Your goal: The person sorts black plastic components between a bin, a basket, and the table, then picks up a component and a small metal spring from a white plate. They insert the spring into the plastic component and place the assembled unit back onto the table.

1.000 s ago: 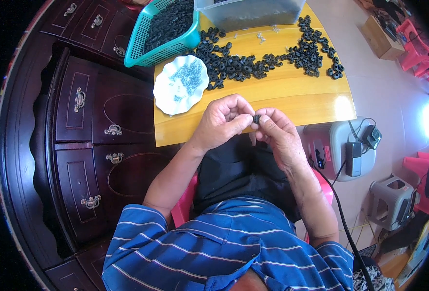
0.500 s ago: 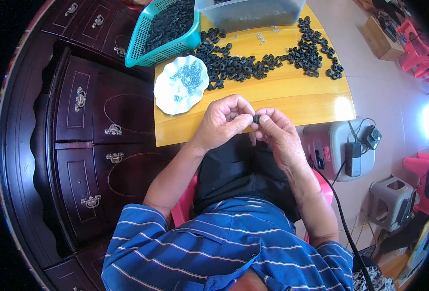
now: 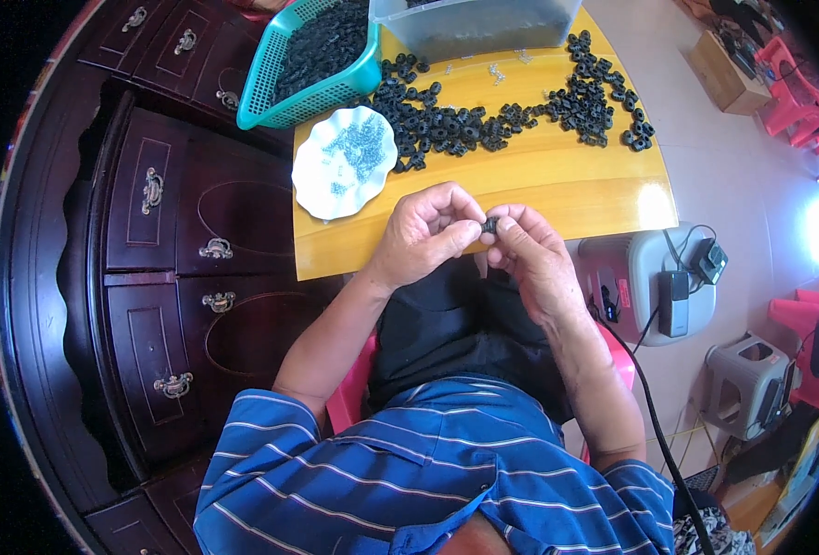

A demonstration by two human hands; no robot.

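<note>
Over the table's near edge, my left hand (image 3: 433, 231) and my right hand (image 3: 532, 254) meet, fingertips almost touching. Between them is a small black plastic part (image 3: 490, 225) that looks like a cord lock. Both hands pinch it, thumbs against forefingers; its far side is hidden by fingers. Many similar black plastic parts (image 3: 446, 127) lie loose in a band across the table beyond my hands. To the left, a white scalloped dish (image 3: 317, 176) holds small silvery pieces that look like springs.
A green basket (image 3: 369, 79) full of black parts and a clear plastic bin (image 3: 474, 32) stand at the table's far side. Tiny silvery bits (image 3: 496, 74) lie before the bin. A dark wooden cabinet (image 3: 141, 250) is at left; a grey stool (image 3: 696, 314) with black devices stands at right.
Both hands stay almost in place, still pinching the small black part, which appears turned very slightly. The table has shifted slightly left in the view.
</note>
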